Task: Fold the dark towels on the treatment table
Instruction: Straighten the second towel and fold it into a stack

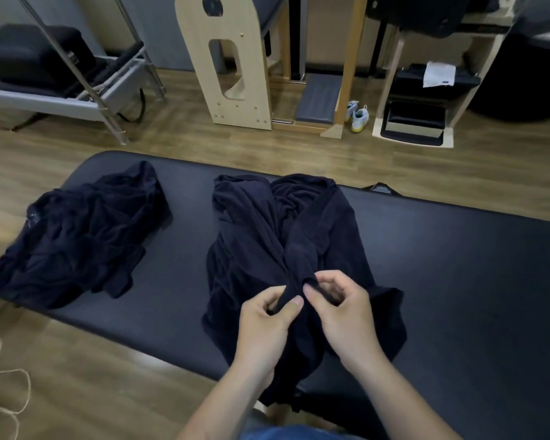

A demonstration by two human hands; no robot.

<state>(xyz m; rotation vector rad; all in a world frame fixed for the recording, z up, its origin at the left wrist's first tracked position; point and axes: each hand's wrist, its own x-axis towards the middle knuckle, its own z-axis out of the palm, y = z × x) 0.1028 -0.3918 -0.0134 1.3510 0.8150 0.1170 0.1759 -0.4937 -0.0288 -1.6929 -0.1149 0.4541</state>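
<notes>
A dark navy towel (267, 236) lies crumpled across the middle of the dark padded treatment table (458, 265), its near end hanging over the front edge. My left hand (264, 325) pinches a bunched fold of it between thumb and fingers. My right hand (343, 309) pinches the same fold just to the right, fingers curled round the cloth edge. A second dark towel (77, 236) sits in a loose heap at the table's left end, apart from both hands.
Wooden floor surrounds the table. Behind it stand a pale wooden exercise frame (226, 58), a metal-framed reformer (77, 84) at the left, a wooden stool unit (416, 115) and a pair of sneakers (359, 117). A loop of cord (4, 385) lies on the floor near left.
</notes>
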